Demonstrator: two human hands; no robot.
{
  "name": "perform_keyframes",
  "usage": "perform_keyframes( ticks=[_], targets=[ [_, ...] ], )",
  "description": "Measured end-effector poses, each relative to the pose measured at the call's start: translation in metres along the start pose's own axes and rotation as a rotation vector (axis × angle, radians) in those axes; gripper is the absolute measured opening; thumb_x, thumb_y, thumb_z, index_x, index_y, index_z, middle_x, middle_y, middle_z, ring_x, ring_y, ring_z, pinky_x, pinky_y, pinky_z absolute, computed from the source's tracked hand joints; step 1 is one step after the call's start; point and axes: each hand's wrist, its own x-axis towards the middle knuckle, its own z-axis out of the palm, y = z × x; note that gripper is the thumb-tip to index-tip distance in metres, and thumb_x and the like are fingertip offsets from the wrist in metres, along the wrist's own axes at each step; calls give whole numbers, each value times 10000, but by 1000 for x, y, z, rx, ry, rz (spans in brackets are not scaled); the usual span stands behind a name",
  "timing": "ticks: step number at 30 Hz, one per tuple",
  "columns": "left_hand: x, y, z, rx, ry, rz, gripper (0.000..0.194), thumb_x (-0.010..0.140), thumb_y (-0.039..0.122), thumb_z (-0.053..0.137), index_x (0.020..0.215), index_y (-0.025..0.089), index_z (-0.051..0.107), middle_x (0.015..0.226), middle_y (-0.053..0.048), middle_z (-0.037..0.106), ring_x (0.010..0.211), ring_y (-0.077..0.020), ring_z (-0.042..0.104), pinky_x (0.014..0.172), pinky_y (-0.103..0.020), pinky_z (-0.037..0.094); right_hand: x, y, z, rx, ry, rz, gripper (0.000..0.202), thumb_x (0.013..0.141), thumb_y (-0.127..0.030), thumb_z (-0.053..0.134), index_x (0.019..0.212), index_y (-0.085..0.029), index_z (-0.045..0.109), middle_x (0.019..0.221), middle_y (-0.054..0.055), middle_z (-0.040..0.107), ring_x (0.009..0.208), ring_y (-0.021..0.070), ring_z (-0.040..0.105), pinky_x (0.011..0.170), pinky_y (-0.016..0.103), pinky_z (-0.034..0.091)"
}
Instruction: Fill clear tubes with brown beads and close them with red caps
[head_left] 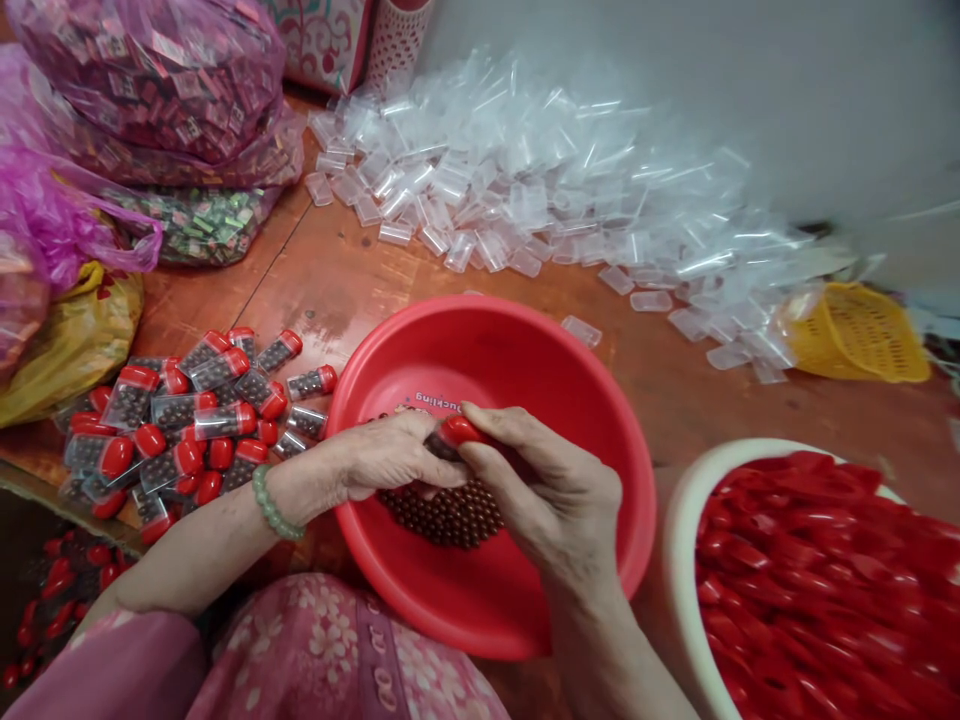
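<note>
Over a red basin [600,420] my two hands meet at a small clear container [444,442] filled with dark beads. Its body is held by my left hand [397,455], whose fingers partly hide it. The thumb and fingers of my right hand [540,480] pinch the red cap [460,431] at the container's end. Below them, a heap of brown beads [446,515] lies in the basin. Left of the basin is a pile of filled, red-capped containers [217,372].
Empty clear containers [487,200] spread across the back of the wooden table [300,270]. A white tub [684,570] of red caps stands at the right, a yellow basket [862,335] behind it. Pink bags [172,90] fill the back left. More capped containers lie below the table's left edge.
</note>
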Motion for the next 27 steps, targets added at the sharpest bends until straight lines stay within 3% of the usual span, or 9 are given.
perform_keyframes(
  ticks=[4,7,11,14,21,25,27],
  targets=[
    [1,-3,-3,-130,-28,-9,231,645,249,720,581,132,531,533,35,492,491,-62,406,529,-236,294,-2,3,3,-234,-89,-239,693,773,-485,753,1379,-249,515,1123,120,681,1002,262,663,877,431,565],
    [2,-4,-4,-197,-54,-50,235,667,279,736,587,115,589,539,1,549,504,-85,486,529,-235,348,-2,4,8,-401,-93,-325,937,718,-644,718,1464,-185,387,1157,172,626,1040,319,614,847,483,554],
    [4,-3,-1,-286,-101,-88,363,593,397,839,574,102,629,596,-40,631,586,-113,593,622,-236,451,-1,8,12,-522,-40,-412,819,813,-469,691,1469,-128,339,1112,176,606,993,296,596,796,450,545],
    [4,-2,2,-273,-124,-59,425,561,458,870,539,108,630,572,-23,626,581,-95,584,634,-213,458,-2,10,12,-534,-2,-450,750,790,-367,690,1430,-126,381,1071,156,621,957,281,610,775,426,540],
    [-1,-2,5,-234,-150,-30,460,560,512,873,592,105,661,601,-16,627,590,-83,581,633,-191,459,-7,3,13,-540,73,-450,671,756,-322,684,1363,-164,444,1041,129,652,924,273,636,782,427,521],
    [-4,1,6,-289,-104,-45,621,677,728,678,643,108,671,646,-57,647,625,-129,616,664,-244,493,-6,3,9,-496,27,-411,656,765,-363,698,1348,-187,456,1057,127,655,944,279,643,801,435,528],
    [-7,2,7,-308,-16,-27,655,777,751,546,734,113,691,713,-71,672,678,-142,634,712,-264,498,-4,7,3,-411,41,-301,680,755,-404,729,1351,-214,462,1114,128,638,972,283,643,815,443,542]
  ],
)
